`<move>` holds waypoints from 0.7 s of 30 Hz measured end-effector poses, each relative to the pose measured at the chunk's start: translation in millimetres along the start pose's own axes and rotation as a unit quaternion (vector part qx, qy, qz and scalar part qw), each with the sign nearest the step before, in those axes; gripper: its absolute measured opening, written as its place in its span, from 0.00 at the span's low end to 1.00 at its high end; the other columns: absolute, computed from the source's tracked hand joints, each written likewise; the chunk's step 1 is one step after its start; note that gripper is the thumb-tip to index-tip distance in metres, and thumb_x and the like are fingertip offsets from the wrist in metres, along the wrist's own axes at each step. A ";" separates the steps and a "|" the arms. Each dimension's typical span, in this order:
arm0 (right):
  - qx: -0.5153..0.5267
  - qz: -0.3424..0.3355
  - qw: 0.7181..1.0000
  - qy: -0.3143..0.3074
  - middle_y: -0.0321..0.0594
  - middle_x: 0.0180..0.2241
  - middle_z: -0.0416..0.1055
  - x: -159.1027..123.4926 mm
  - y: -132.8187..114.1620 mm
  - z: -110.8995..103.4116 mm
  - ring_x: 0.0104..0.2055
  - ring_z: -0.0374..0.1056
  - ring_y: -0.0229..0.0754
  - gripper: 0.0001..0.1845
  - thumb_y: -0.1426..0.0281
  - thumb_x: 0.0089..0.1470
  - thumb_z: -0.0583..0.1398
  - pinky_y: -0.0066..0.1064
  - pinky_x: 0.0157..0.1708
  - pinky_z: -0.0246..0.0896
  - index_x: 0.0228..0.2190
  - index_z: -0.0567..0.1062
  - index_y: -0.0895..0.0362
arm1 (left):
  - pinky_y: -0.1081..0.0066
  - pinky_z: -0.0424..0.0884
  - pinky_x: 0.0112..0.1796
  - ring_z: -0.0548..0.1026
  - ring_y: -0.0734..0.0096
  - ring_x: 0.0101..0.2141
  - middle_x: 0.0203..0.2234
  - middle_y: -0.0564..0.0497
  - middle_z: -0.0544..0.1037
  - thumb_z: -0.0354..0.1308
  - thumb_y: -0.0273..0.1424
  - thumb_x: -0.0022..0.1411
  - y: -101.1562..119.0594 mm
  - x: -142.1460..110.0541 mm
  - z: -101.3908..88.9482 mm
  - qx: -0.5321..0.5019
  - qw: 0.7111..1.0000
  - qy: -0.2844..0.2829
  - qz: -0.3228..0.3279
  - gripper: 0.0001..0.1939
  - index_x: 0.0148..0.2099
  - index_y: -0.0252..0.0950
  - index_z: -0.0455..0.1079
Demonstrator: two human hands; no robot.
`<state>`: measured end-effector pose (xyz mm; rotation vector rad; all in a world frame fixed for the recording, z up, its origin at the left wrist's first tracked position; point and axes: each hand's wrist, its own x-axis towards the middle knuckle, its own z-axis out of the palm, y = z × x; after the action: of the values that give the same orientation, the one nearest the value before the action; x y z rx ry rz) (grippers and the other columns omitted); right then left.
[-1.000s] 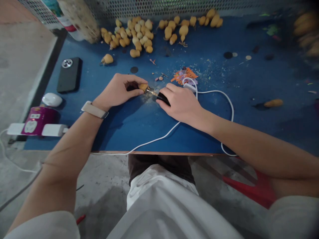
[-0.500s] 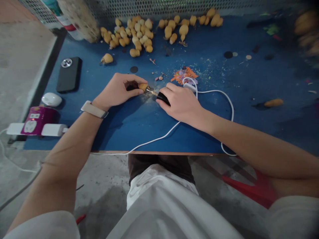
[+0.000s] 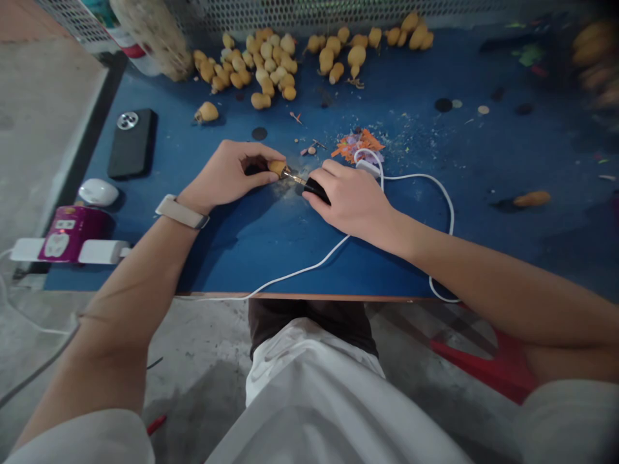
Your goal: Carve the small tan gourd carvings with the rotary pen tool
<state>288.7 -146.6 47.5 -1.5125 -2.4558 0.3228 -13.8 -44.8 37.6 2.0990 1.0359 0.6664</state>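
my left hand (image 3: 227,174) pinches a small dried gourd (image 3: 278,168) near the middle of the blue bench (image 3: 227,254), its long axis lying roughly level and pointing toward my right hand (image 3: 351,200). that hand grips a black engraving pen (image 3: 316,189), whose thin metal tip (image 3: 293,176) looks to touch the gourd's end. my hands are close but apart, the left nearer the gourd. orange shavings (image 3: 358,145) lie just beyond, and a white cable (image 3: 416,176) loops past my right hand.

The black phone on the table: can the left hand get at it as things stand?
Probably yes: nothing lies between the left hand and the black phone, but that hand now holds a small gourd.
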 end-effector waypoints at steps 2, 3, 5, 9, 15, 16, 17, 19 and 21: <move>-0.001 0.003 1.000 -0.002 0.57 0.59 0.83 0.1 -1.5 -1.3 0.54 0.81 0.61 0.23 0.59 0.89 0.59 0.43 0.46 0.66 0.68 0.87 0.57 | 0.42 0.92 0.64 0.93 0.42 0.53 0.52 0.40 0.96 0.88 0.47 0.70 -0.2 -0.2 -0.1 -0.007 1.000 0.001 -0.005 0.23 0.61 0.45 0.96; -0.002 0.005 1.000 -0.002 0.57 0.58 0.83 0.2 -2.4 -1.9 0.54 0.82 0.61 0.23 0.59 0.89 0.60 0.43 0.46 0.66 0.68 0.87 0.57 | 0.43 0.92 0.64 0.94 0.42 0.54 0.52 0.41 0.96 0.89 0.47 0.69 -0.6 -0.2 -0.1 -0.012 1.000 0.001 -0.009 0.23 0.61 0.46 0.96; -0.004 0.008 1.000 -0.004 0.57 0.59 0.83 0.3 -3.7 -2.8 0.54 0.82 0.61 0.22 0.60 0.89 0.60 0.43 0.46 0.66 0.68 0.87 0.57 | 0.43 0.93 0.64 0.94 0.41 0.55 0.52 0.41 0.96 0.90 0.46 0.69 -1.9 -0.2 -0.2 -0.016 1.000 0.001 -0.012 0.23 0.61 0.46 0.95; -0.006 0.010 1.000 -0.006 0.59 0.59 0.83 0.0 -4.0 -2.6 0.54 0.81 0.61 0.23 0.61 0.89 0.58 0.43 0.45 0.64 0.65 0.87 0.59 | 0.44 0.93 0.64 0.94 0.42 0.55 0.52 0.41 0.96 0.90 0.46 0.68 -5.0 0.0 -0.4 -0.017 1.000 0.003 -0.009 0.24 0.61 0.45 0.95; -0.001 -0.004 1.000 0.008 0.58 0.58 0.83 -0.1 0.3 1.7 0.53 0.81 0.61 0.24 0.59 0.89 0.58 0.43 0.46 0.66 0.69 0.86 0.58 | 0.47 0.93 0.63 0.94 0.44 0.54 0.52 0.42 0.96 0.90 0.47 0.69 -6.7 0.6 -0.8 -0.011 1.000 0.001 0.003 0.24 0.61 0.45 0.95; -0.002 -0.004 1.000 0.007 0.58 0.58 0.83 0.0 1.0 2.4 0.53 0.81 0.61 0.24 0.59 0.89 0.58 0.43 0.46 0.66 0.68 0.86 0.58 | 0.48 0.93 0.62 0.94 0.44 0.54 0.51 0.42 0.96 0.91 0.48 0.68 -6.8 0.9 -0.5 -0.014 1.000 0.004 0.002 0.24 0.60 0.45 0.95; -0.002 -0.004 1.000 0.007 0.58 0.58 0.83 0.0 1.6 3.1 0.53 0.82 0.61 0.24 0.59 0.90 0.58 0.43 0.46 0.66 0.67 0.86 0.58 | 0.48 0.94 0.62 0.94 0.43 0.54 0.50 0.42 0.96 0.91 0.48 0.67 -6.9 1.3 -0.1 -0.019 1.000 0.007 0.001 0.24 0.59 0.45 0.95; 0.001 -0.008 1.000 0.012 0.58 0.58 0.83 -0.1 2.6 4.1 0.54 0.82 0.61 0.23 0.59 0.90 0.58 0.43 0.46 0.67 0.67 0.87 0.58 | 0.48 0.94 0.61 0.95 0.42 0.53 0.49 0.42 0.96 0.93 0.48 0.65 -7.3 1.9 0.8 -0.032 0.999 0.013 -0.002 0.24 0.57 0.46 0.95; 0.007 -0.013 1.000 0.018 0.58 0.58 0.83 -0.4 3.0 4.5 0.53 0.82 0.62 0.24 0.59 0.89 0.57 0.43 0.46 0.68 0.68 0.86 0.58 | 0.47 0.94 0.60 0.94 0.43 0.53 0.48 0.42 0.96 0.93 0.48 0.64 -7.9 2.3 1.5 -0.040 0.999 0.014 -0.001 0.24 0.57 0.46 0.95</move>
<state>290.0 -145.9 42.3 -1.4676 -2.4378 0.3043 -15.3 -39.9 30.9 2.0254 1.0103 0.7273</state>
